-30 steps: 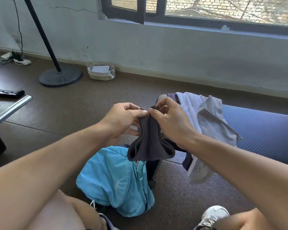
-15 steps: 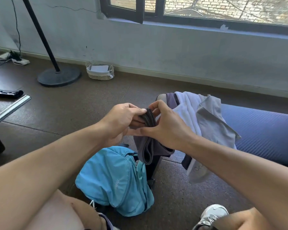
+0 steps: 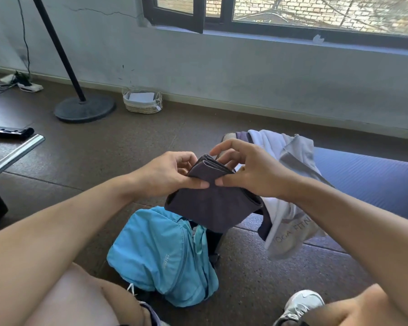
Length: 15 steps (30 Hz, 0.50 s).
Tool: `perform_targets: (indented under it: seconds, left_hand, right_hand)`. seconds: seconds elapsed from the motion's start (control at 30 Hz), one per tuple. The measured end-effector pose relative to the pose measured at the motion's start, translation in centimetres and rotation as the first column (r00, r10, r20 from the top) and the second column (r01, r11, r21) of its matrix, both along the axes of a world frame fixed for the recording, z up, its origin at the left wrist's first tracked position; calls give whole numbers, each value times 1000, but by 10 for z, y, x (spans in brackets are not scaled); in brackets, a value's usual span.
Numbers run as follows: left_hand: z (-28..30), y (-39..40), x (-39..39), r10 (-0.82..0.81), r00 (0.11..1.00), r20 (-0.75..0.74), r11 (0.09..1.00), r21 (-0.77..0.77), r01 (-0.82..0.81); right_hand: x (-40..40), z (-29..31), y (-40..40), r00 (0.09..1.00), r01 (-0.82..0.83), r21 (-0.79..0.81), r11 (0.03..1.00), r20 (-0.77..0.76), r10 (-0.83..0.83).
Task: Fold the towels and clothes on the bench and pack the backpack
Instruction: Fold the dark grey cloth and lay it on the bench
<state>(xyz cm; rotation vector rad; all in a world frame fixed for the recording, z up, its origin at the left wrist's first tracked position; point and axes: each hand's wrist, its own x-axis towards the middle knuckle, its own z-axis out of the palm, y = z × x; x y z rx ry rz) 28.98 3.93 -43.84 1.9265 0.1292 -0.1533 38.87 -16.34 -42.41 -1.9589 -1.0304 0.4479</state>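
Two hands grip dark grey garment (image 3: 212,203): left hand (image 3: 167,175) and right hand (image 3: 247,170) now pinch folded bundle; compacted since hanging loose; ready for blue backpack (image 3: 158,257).

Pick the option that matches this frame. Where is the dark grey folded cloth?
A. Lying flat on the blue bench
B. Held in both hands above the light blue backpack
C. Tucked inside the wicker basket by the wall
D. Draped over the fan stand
B: the left hand and right hand both pinch the dark grey folded cloth in the air, with the light blue backpack on the floor below it.
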Motion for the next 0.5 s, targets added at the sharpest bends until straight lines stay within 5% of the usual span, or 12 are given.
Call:
perform_targets:
  seconds: [0.1, 0.2, 0.4, 0.5]
  left_hand:
    - [1, -1, 0, -16, 1000, -21, 991, -133, 13]
    - [-3, 4, 0, -34, 998, -58, 979, -201, 21]
    - [-5, 5, 0, -41, 995, -96, 925, -379, 1]
    - [-6, 1, 2, 66, 993, -97, 882, -460, -103]
  right_hand:
    - [8, -4, -8, 983, -55, -313, 948, 150, 106]
    - [14, -8, -13, 981, -57, -425, 903, 144, 130]
    - [24, -1, -24, 979, -112, -282, 953, -195, 57]
    - [21, -1, -21, 901, 61, -70, 996, -425, -86]
